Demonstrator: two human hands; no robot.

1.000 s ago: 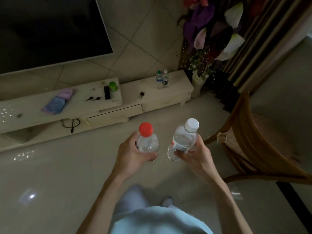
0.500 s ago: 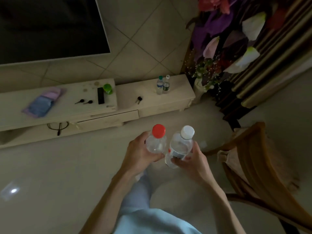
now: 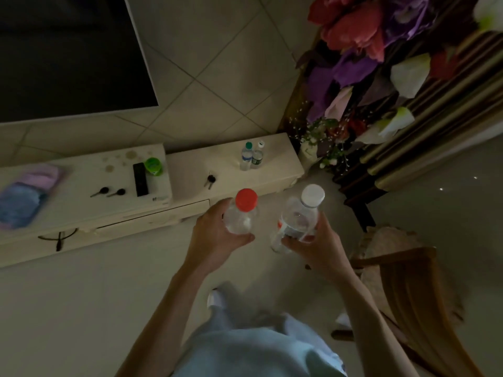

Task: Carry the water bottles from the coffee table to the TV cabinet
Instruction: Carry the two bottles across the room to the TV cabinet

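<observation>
My left hand (image 3: 215, 236) grips a clear water bottle with a red cap (image 3: 242, 213), held upright. My right hand (image 3: 317, 247) grips a clear water bottle with a white cap (image 3: 299, 216) and a red label, tilted slightly. Both bottles hang over the floor just in front of the cream TV cabinet (image 3: 272, 179). Two small bottles, one green-capped (image 3: 246, 156) and one white-capped (image 3: 257, 156), stand together on the cabinet's right section.
Keys (image 3: 210, 180), a black remote (image 3: 140, 179), a green cup (image 3: 153, 165) and a purple-blue cloth (image 3: 25, 194) lie on the cabinet. A large TV (image 3: 68, 55) hangs above. Artificial flowers (image 3: 362, 58) and a curtain stand at right; a wooden chair (image 3: 408, 289) is beside my right arm.
I have walked closer to the TV cabinet, which now looms larger. Both bottles stay in my hands and have moved a little apart.
</observation>
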